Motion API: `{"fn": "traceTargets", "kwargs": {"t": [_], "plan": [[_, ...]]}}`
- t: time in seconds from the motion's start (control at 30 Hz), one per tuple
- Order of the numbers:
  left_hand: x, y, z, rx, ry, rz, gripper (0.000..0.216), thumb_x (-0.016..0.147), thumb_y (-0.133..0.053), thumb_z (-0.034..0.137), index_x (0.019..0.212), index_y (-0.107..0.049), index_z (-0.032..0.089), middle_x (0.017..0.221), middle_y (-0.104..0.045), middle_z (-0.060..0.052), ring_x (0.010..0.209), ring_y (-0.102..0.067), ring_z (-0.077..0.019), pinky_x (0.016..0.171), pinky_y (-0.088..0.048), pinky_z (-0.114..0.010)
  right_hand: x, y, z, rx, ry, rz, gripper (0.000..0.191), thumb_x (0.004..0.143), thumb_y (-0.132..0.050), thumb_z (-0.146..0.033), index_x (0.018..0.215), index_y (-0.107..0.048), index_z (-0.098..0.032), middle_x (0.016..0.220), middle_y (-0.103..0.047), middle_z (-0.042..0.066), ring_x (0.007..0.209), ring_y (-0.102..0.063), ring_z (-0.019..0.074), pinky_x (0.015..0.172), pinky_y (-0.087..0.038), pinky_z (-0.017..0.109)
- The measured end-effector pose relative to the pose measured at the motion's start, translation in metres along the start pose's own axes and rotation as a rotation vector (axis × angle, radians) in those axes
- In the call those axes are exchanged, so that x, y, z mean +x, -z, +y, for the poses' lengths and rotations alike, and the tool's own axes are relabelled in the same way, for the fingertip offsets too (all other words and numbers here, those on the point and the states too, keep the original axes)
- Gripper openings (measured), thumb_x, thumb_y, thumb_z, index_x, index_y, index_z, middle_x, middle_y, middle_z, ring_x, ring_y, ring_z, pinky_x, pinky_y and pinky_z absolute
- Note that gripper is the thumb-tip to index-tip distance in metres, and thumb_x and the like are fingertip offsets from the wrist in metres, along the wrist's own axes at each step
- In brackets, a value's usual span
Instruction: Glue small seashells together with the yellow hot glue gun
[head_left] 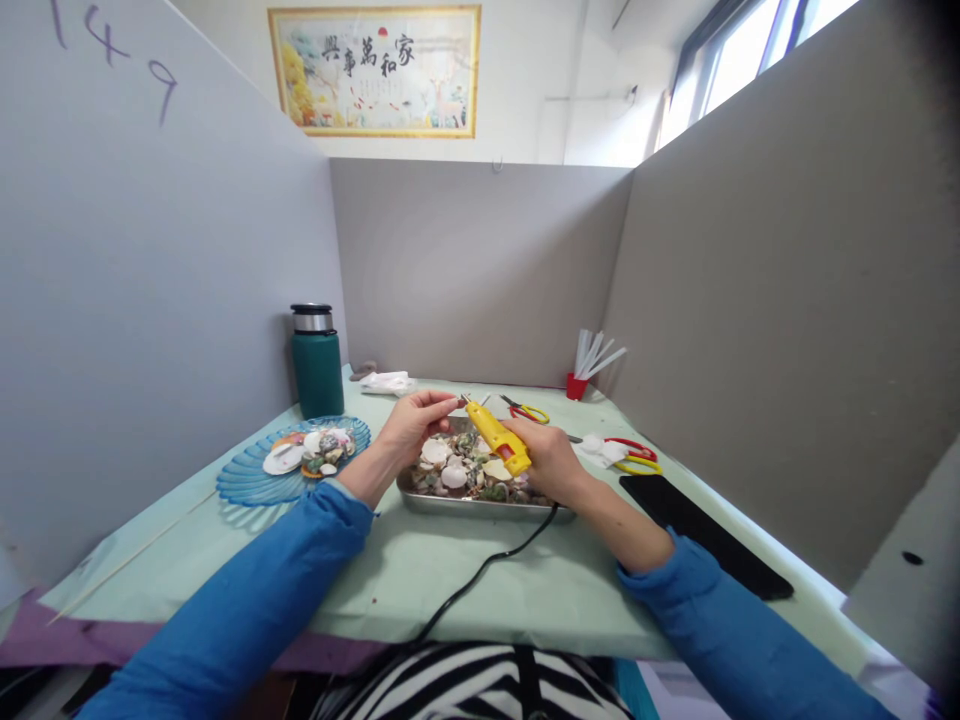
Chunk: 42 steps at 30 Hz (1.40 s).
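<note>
One black cord (487, 563) crosses the bench (375, 570). Beyond it, many shells (454, 475), apparently unused, lie in the metal tray (480, 510); a cluster (328, 448) on the blue plate (246, 481) appears already joined. Over the tray, the right hand (553, 460) wraps the yellow glue gun (491, 432); the left hand (412, 425) pinches an indistinct small piece (460, 402) near its nozzle (467, 398), bonding apparently unfinished.

The glue gun (493, 434) looks smooth plastic, the tray (480, 509) shiny metal.
</note>
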<state>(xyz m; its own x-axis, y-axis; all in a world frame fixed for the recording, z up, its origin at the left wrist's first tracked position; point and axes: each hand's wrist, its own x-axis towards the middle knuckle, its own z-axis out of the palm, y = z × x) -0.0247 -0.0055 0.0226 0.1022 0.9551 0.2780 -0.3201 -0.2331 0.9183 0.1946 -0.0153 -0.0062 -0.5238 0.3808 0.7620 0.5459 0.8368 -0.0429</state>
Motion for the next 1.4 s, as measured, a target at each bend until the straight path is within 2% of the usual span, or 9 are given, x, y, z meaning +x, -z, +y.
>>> {"fn": "traceTargets", "kwargs": {"t": [0.13, 0.37, 0.5, 0.63, 0.87, 1.03, 1.17, 1.3, 1.4], "plan": [[0.000, 0.000, 0.000, 0.008, 0.006, -0.007, 0.027, 0.057, -0.081, 0.026, 0.075, -0.068, 0.011, 0.072, -0.068, -0.003, 0.043, -0.050, -0.0027, 0.045, -0.044, -0.016, 0.000, -0.001, 0.001, -0.010, -0.007, -0.004, 0.027, 0.075, -0.054, -0.011, 0.100, -0.060, -0.016, 0.089, -0.069, 0.006, 0.076, -0.063, 0.0190, 0.064, -0.044, 0.027], [0.001, 0.003, -0.002, 0.013, 0.000, -0.003, 0.027, 0.057, -0.080, 0.025, 0.075, -0.066, 0.010, 0.081, -0.070, -0.007, 0.042, -0.049, -0.0025, 0.049, -0.047, -0.018, -0.002, -0.002, 0.002, -0.077, -0.165, -0.041, 0.030, 0.074, -0.053, -0.013, 0.103, -0.061, -0.017, 0.093, -0.069, 0.006, 0.079, -0.063, 0.0194, 0.066, -0.042, 0.026], [0.003, 0.005, -0.003, 0.106, 0.058, 0.047, 0.025, 0.061, -0.077, 0.026, 0.076, -0.065, 0.010, 0.079, -0.070, -0.006, 0.042, -0.050, -0.0038, 0.049, -0.048, -0.021, 0.001, 0.002, 0.001, -0.224, -0.321, -0.236, 0.028, 0.075, -0.052, -0.016, 0.101, -0.062, -0.021, 0.091, -0.069, 0.004, 0.082, -0.062, 0.0196, 0.064, -0.037, 0.025], [0.004, 0.007, -0.009, 0.373, 0.100, 0.100, 0.017, 0.062, -0.075, 0.022, 0.070, -0.065, 0.010, 0.058, -0.063, -0.002, 0.040, -0.049, -0.0063, 0.043, -0.042, -0.020, 0.003, 0.007, 0.003, -0.341, -0.438, -0.505, 0.024, 0.074, -0.057, -0.027, 0.097, -0.062, -0.022, 0.088, -0.069, 0.005, 0.081, -0.062, 0.0223, 0.060, -0.035, 0.026], [0.005, 0.006, -0.014, 0.514, 0.057, 0.089, 0.014, 0.063, -0.073, 0.022, 0.070, -0.066, 0.011, 0.052, -0.060, -0.002, 0.041, -0.051, -0.0085, 0.044, -0.041, -0.020, 0.007, 0.021, 0.015, -0.244, -0.358, -0.768, 0.048, 0.073, -0.061, -0.049, 0.112, -0.062, -0.021, 0.103, -0.065, 0.010, 0.090, -0.060, 0.0248, 0.068, -0.040, 0.028], [0.007, 0.007, -0.010, 0.370, 0.022, 0.153, 0.016, 0.065, -0.071, 0.023, 0.071, -0.065, 0.010, 0.065, -0.065, -0.004, 0.040, -0.050, -0.0069, 0.044, -0.043, -0.021, 0.029, 0.026, 0.003, -0.229, -0.250, -0.626, 0.036, 0.080, -0.056, -0.045, 0.107, -0.067, -0.023, 0.101, -0.065, 0.008, 0.093, -0.058, 0.0223, 0.077, -0.040, 0.027], [0.009, 0.011, -0.006, 0.180, 0.019, 0.171, 0.019, 0.064, -0.072, 0.024, 0.074, -0.064, 0.010, 0.073, -0.067, -0.005, 0.040, -0.051, -0.0055, 0.046, -0.045, -0.021, 0.053, 0.007, -0.029, -0.216, -0.092, -0.725, 0.029, 0.081, -0.057, -0.042, 0.098, -0.071, -0.023, 0.098, -0.068, 0.008, 0.090, -0.061, 0.0219, 0.075, -0.041, 0.026], [0.010, 0.014, -0.006, 0.112, 0.047, 0.173, 0.021, 0.063, -0.074, 0.023, 0.076, -0.064, 0.010, 0.077, -0.067, -0.006, 0.041, -0.052, -0.0056, 0.047, -0.047, -0.022, 0.069, -0.020, -0.051, -0.371, -0.146, -0.898, 0.033, 0.077, -0.060, -0.043, 0.089, -0.073, -0.014, 0.091, -0.070, 0.014, 0.080, -0.064, 0.0256, 0.067, -0.044, 0.029], [0.010, 0.014, -0.007, 0.120, 0.045, 0.156, 0.022, 0.063, -0.074, 0.024, 0.076, -0.064, 0.010, 0.077, -0.067, -0.007, 0.041, -0.052, -0.0055, 0.047, -0.047, -0.022, 0.073, -0.036, -0.054, -0.377, -0.166, -0.898, 0.027, 0.077, -0.062, -0.034, 0.086, -0.073, -0.012, 0.090, -0.070, 0.017, 0.080, -0.065, 0.0257, 0.068, -0.044, 0.029]]}}
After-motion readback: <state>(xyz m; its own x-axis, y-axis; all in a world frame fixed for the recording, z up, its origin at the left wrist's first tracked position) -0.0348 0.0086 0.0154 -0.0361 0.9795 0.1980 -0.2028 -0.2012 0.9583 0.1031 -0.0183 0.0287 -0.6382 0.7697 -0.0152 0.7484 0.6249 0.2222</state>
